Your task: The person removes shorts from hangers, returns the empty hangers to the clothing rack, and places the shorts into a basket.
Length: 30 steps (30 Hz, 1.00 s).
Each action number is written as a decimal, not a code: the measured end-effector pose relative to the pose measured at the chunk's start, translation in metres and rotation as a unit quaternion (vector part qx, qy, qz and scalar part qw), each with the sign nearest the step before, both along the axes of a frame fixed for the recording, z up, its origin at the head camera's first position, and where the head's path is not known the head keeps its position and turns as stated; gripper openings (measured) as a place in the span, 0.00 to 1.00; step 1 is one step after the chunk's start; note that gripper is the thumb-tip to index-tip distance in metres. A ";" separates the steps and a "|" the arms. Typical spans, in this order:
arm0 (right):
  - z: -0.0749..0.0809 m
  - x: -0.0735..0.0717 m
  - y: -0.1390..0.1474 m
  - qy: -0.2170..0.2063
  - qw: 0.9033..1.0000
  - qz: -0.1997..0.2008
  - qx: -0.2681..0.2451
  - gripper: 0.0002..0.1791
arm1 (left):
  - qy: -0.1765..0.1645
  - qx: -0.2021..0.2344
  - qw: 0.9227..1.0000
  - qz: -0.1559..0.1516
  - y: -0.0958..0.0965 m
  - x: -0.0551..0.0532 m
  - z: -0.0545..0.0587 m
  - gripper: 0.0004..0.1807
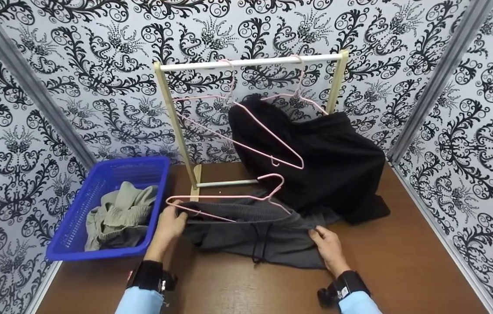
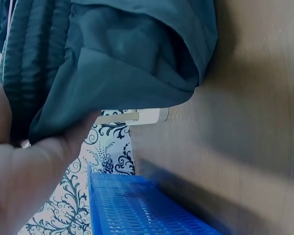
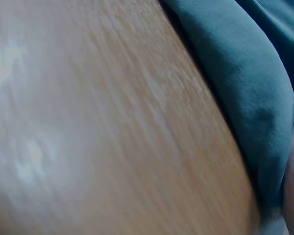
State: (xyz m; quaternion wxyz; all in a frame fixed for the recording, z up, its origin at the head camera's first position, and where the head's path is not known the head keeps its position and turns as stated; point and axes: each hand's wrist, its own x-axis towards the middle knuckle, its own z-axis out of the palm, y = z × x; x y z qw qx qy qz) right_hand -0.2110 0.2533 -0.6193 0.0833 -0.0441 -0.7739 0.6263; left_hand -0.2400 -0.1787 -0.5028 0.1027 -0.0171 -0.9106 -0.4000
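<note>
A pair of dark grey drawstring pants (image 1: 290,246) lies on the table, waistband spread between my two hands. One pink hanger (image 1: 211,197) sits partly inside the waistband, its hook pointing up and to the right. My left hand (image 1: 170,226) grips the waistband's left end beside the hanger's left corner; in the left wrist view the thumb lies against the gathered waistband (image 2: 32,58). At the right side of the pants, my right hand (image 1: 330,249) pinches the cloth between thumb and fingers. Only a sliver of that hand shows in the right wrist view, beside the fabric (image 3: 245,88).
Behind the pants stands a small clothes rack (image 1: 250,63). From it hang a bare pink hanger (image 1: 268,128) and another holding a black garment (image 1: 316,161) that reaches the table (image 1: 237,288). A blue basket (image 1: 61,253) with a beige-green garment (image 1: 124,209) stands at left.
</note>
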 end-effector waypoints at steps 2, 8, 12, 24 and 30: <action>0.001 0.001 -0.001 0.002 1.000 -0.002 0.003 0.08 | 0.003 -0.007 1.000 0.028 0.002 -0.001 -0.002 0.15; 0.016 0.006 -0.010 0.009 1.000 -0.004 0.015 0.12 | 0.000 0.010 0.996 0.089 0.006 -0.004 -0.006 0.15; 0.017 0.005 -0.010 0.012 1.000 -0.007 0.023 0.12 | -0.003 0.013 0.997 0.080 0.004 -0.005 -0.005 0.13; -0.001 -0.001 -0.002 0.020 1.000 -0.017 0.014 0.16 | -0.027 0.035 0.997 0.062 0.003 -0.007 -0.001 0.17; 0.015 0.007 -0.006 0.009 1.000 -0.019 0.019 0.13 | -0.034 0.036 0.996 0.068 0.005 -0.009 -0.002 0.13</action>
